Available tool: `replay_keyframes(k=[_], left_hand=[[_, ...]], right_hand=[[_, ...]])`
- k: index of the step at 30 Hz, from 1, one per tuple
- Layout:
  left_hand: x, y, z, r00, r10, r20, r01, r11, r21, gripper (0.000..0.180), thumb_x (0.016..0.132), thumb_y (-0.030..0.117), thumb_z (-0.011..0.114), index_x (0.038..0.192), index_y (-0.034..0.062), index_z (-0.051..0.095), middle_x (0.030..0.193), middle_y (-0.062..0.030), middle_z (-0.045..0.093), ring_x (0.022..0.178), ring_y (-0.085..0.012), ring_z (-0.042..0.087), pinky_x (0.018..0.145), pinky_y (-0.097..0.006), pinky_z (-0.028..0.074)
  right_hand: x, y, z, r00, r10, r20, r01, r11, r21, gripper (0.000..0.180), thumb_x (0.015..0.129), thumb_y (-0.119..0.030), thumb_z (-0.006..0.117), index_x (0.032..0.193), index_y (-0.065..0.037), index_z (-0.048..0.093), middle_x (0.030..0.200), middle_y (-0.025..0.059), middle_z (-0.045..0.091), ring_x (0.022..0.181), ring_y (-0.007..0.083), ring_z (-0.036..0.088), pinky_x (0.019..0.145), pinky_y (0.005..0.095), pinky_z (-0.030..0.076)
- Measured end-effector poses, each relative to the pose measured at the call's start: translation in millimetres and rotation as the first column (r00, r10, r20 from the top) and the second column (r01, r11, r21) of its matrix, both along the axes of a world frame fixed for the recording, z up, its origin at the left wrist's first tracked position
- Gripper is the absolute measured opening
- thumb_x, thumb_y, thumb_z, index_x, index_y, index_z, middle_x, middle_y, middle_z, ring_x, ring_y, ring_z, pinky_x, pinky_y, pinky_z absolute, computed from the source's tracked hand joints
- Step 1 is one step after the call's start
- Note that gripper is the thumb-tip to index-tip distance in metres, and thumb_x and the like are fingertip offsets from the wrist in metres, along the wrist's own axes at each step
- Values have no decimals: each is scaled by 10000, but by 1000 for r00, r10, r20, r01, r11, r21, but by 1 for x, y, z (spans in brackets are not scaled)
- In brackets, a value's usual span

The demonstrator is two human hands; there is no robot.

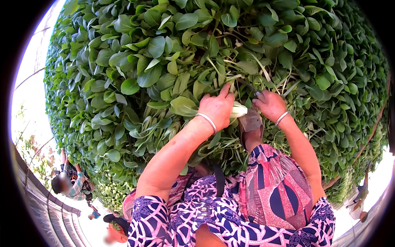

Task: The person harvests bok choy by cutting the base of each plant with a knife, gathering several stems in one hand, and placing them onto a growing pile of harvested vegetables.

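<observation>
My left hand (218, 108) is closed around a bok choy (240, 110), whose pale cut base sticks out to the right of the palm and whose leaves spread to the left. The index finger reaches forward beside a pale stalk (233, 77) among the leaves. My right hand (270, 106) grips the handle of a small knife (260, 97). Its thin, dark blade points forward and left toward that stalk, with the tip partly lost in the foliage. Loose bok choy (158, 123) lie in a pile left of my left hand.
A dense bed of standing bok choy (115, 53) spreads ahead and to both sides. My shoe (251, 123) is planted between my hands, among trampled leaves. Other people crouch at the lower left (76, 181) and the far right (358, 201); another person (117, 230) is near the bottom edge.
</observation>
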State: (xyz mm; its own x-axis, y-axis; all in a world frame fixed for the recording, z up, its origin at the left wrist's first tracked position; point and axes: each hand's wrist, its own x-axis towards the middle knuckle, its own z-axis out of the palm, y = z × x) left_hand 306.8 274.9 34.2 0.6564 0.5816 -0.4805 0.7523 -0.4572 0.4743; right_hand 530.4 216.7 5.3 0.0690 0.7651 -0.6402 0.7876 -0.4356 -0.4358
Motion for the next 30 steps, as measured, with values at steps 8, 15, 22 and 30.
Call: replay_keyframes(k=[8, 15, 22, 30], left_hand=[[-6, 5, -19, 980, 134, -144, -146, 986, -78, 589, 696, 72, 615, 1279, 43, 535, 1545, -154, 316, 1038, -348, 649, 978, -549, 443], [-5, -1, -14, 984, 141, -113, -134, 989, 69, 607, 695, 62, 596, 1295, 9, 520, 1511, -152, 375, 1022, -345, 650, 903, -501, 482], [-8, -5, -23, 989, 131, -66, -124, 987, 103, 631, 686, 70, 595, 1306, -10, 508, 1459, -176, 434, 1004, -343, 648, 875, -474, 492], [-18, -10, -24, 989, 136, 49, -142, 980, 138, 625, 665, 85, 632, 1274, -14, 536, 1430, -229, 454, 835, -317, 696, 808, -475, 496]], right_hand=[[-12, -3, -7, 996, -17, 93, 13, 999, 42, 337, 836, -342, 633, 888, -9, 617, 840, 239, 660, 835, 439, 627, 750, 510, 489], [-14, 4, -16, 998, -22, 64, 18, 998, 61, 337, 833, -342, 651, 874, -12, 597, 820, 233, 653, 821, 442, 614, 734, 504, 482], [-22, 3, -21, 990, 13, 143, -21, 998, 56, 296, 852, -319, 632, 899, -29, 590, 814, 209, 666, 810, 414, 637, 728, 493, 496], [-23, 1, -22, 979, 52, 199, -78, 989, 127, 250, 854, -258, 605, 934, -25, 569, 846, 202, 679, 826, 397, 656, 748, 482, 503]])
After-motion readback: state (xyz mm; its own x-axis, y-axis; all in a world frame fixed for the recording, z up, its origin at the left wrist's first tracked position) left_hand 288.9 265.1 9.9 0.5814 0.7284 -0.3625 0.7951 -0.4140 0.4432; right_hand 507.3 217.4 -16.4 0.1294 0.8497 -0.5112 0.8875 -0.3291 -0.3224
